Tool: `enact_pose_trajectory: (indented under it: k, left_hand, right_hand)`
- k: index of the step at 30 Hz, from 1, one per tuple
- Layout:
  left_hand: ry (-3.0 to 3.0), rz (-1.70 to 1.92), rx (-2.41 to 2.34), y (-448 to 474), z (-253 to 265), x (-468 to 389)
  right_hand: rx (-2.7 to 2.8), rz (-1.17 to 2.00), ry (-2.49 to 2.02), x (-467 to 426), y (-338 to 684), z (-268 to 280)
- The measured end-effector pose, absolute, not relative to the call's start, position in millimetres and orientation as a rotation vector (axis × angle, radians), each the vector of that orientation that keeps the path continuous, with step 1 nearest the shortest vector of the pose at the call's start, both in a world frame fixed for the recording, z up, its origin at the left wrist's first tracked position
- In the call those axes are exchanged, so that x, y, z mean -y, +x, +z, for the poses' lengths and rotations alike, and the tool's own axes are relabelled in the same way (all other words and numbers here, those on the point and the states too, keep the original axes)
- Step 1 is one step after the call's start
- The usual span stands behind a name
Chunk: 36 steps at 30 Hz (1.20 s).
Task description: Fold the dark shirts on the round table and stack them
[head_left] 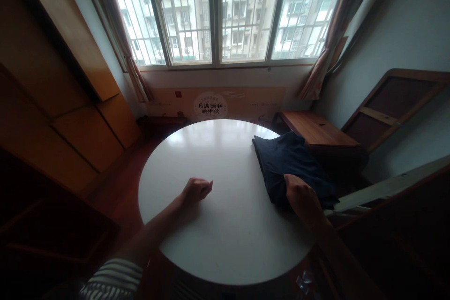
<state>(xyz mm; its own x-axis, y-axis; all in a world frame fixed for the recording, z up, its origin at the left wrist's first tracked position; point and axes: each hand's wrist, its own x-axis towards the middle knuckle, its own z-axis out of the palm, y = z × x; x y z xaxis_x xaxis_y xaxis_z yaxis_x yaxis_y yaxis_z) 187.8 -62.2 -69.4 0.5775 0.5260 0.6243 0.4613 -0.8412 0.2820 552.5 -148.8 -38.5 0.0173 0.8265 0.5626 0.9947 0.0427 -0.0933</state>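
A folded dark navy garment [284, 161] lies on the right part of the round white table [225, 239], partly over its edge. I cannot make out what kind of garment it is. My right hand [304, 197] is closed at its near edge, with the fingers curled against the cloth and partly hidden. Above the left-centre of the tabletop is my left hand [196, 188], its fingers curled in and nothing visible in them. It stays well apart from the garment.
Behind the table stands a long printed box [242, 98] under the window [218, 14]. A low wooden table [318, 129] is at the back right, beside a leaning framed panel [393, 103]. Wooden cabinets [77, 126] line the left side.
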Motion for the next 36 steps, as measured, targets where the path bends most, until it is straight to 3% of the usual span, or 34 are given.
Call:
enact_pose_trajectory:
  k: [9, 15, 20, 25, 29, 33, 36]
  left_hand:
    - [2.632, 1.105, -0.89, 187.9, -70.3, 58.3]
    - [2.507, 1.228, -1.023, 190.1, -69.7, 59.5]
    - [1.894, 1.689, -1.366, 178.2, -61.4, 44.8]
    - [1.633, 1.736, -1.443, 159.6, -53.5, 30.7]
    - [1.957, 1.491, -1.226, 170.3, -33.5, 50.9]
    - [2.596, 0.793, -0.905, 198.3, -18.2, 78.3]
    - [2.81, 0.346, -0.977, 215.3, -25.8, 83.6]
  right_hand:
    - [1.696, -0.576, -1.635, 101.3, 542.1, 4.3]
    - [1.882, -0.47, -1.425, 55.3, 450.7, 38.8]
    - [2.31, -0.257, -1.079, 76.8, 363.7, 24.7]
    - [2.39, -0.071, -0.956, 109.9, 360.7, 3.3]
    - [2.139, 0.001, -1.167, 114.2, 404.2, 2.7]
    - [1.85, -0.033, -1.273, 111.8, 440.7, -11.9]
    - [1.708, -0.058, -1.297, 110.9, 451.2, -28.4]
